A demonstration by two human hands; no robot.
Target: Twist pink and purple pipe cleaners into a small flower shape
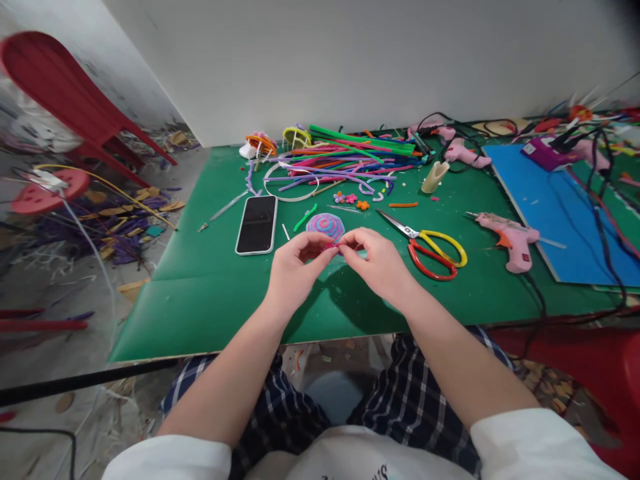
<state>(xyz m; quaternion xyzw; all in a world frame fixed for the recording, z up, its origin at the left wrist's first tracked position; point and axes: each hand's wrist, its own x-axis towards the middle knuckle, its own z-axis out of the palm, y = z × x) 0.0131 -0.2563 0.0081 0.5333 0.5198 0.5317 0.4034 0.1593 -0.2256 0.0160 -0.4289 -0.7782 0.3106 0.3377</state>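
Over the middle of the green table, my left hand and my right hand meet fingertip to fingertip. Both pinch a small pink pipe cleaner piece, mostly hidden by the fingers. Just behind them lies a round coil in pink, blue and purple stripes. Small pipe cleaner flowers, including a purple and orange one, a pink one and an orange one, lie farther back. Scissors with one red and one yellow handle rest open-bladed to the right of my right hand.
A phone lies left on the green table. Many coloured pipe cleaners are heaped along the back wall. Rightward are a pink glue gun, a beige holder, a blue board and tangled cables.
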